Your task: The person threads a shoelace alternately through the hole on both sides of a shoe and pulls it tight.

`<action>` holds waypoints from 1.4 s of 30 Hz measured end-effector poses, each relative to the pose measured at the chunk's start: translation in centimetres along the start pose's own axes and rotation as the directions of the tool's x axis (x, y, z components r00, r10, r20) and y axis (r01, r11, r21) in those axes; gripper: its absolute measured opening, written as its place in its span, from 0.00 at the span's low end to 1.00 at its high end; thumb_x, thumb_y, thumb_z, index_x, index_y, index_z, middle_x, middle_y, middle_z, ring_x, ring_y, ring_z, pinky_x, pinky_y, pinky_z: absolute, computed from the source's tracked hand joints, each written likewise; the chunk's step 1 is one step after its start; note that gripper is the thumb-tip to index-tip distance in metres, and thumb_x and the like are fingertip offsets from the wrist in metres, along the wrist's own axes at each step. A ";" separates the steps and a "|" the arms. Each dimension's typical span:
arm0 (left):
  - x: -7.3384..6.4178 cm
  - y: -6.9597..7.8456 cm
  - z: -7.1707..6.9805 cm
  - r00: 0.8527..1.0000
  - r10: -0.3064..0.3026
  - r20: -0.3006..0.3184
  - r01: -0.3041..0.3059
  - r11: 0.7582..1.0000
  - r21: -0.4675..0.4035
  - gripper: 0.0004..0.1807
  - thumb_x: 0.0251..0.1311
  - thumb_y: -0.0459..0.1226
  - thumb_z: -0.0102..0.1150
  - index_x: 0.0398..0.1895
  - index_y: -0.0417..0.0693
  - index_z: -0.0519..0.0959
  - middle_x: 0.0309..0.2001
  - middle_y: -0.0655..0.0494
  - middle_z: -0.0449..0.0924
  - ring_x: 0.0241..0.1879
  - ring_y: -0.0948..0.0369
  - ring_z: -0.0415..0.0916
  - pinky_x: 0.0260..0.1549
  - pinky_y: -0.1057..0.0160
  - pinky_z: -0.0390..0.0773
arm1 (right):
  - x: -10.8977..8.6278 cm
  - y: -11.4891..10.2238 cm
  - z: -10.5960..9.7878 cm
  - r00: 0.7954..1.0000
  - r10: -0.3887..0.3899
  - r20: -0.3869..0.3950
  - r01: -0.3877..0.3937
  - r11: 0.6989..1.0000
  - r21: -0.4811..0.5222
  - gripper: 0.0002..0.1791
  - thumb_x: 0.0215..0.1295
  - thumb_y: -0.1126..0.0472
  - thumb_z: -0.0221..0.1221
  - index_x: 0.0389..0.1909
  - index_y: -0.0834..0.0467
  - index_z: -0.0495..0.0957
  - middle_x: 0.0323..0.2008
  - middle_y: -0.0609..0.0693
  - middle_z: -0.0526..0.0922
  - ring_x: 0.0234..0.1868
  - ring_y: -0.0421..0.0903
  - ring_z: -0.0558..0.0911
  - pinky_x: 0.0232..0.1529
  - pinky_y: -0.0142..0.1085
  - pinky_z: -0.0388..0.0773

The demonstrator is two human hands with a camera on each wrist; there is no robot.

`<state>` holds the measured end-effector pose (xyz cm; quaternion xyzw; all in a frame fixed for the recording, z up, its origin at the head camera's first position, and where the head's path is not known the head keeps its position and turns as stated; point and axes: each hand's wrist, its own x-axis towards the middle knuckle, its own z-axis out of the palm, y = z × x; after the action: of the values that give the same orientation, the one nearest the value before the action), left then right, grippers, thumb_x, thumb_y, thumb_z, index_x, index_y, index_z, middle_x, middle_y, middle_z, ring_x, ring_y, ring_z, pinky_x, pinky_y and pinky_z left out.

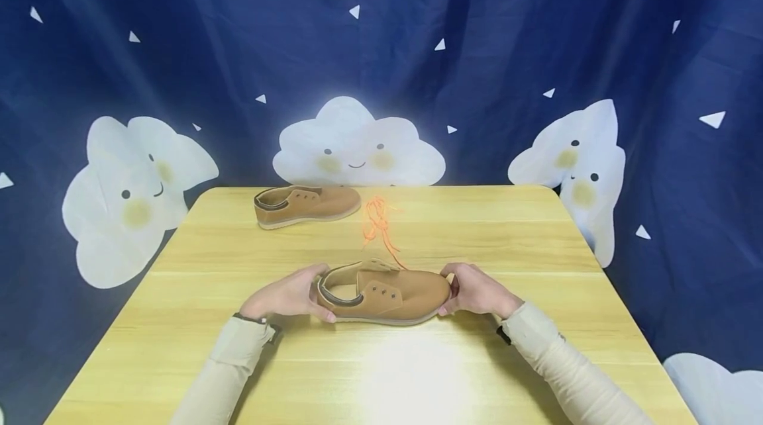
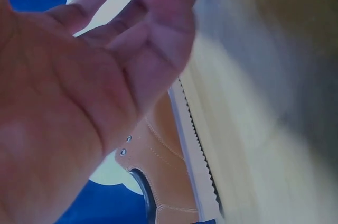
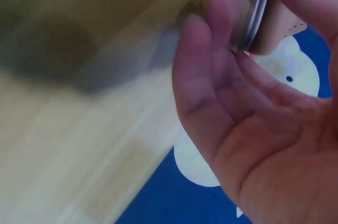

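Observation:
A brown lace-up shoe (image 1: 411,286) with bare eyelets lies across the near middle of the table, its toe to the right. At the heel, my left hand (image 1: 293,292) grips it with the thumb low by the sole. My right hand (image 1: 477,289) holds the toe between thumb and fingers. From the right wrist view, the sole and toe of this shoe (image 3: 264,18) show between thumb and fingers. Behind it, an orange shoelace (image 1: 377,213) lies in a loose tangle, one end running down to the shoe's far side.
A matching brown shoe (image 1: 328,203) stands at the table's back left, toe to the right; the left wrist view also catches this shoe (image 2: 166,155). The wooden table (image 1: 507,233) ends at a dark blue curtain (image 1: 381,47) printed with clouds. A bright glare lies on the near tabletop.

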<state>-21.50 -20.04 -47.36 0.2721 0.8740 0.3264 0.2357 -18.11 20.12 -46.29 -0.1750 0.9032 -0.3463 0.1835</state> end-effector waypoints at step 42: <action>0.6 -0.2 -0.6 0.993 0.021 0.113 -0.015 0.998 -0.059 0.57 0.48 0.47 0.81 0.76 0.36 0.59 0.68 0.41 0.72 0.35 0.63 0.76 0.43 0.62 0.81 | 19.9 -4.1 -1.1 0.980 -0.167 -0.113 0.109 0.910 -0.400 0.16 0.60 0.65 0.65 0.13 0.53 0.80 0.16 0.45 0.80 0.24 0.44 0.76 0.32 0.37 0.81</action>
<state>-22.39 -20.02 -47.25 0.2912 0.8469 0.3376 0.2897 -35.17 9.06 -46.83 -0.2460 0.9504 -0.1824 0.0541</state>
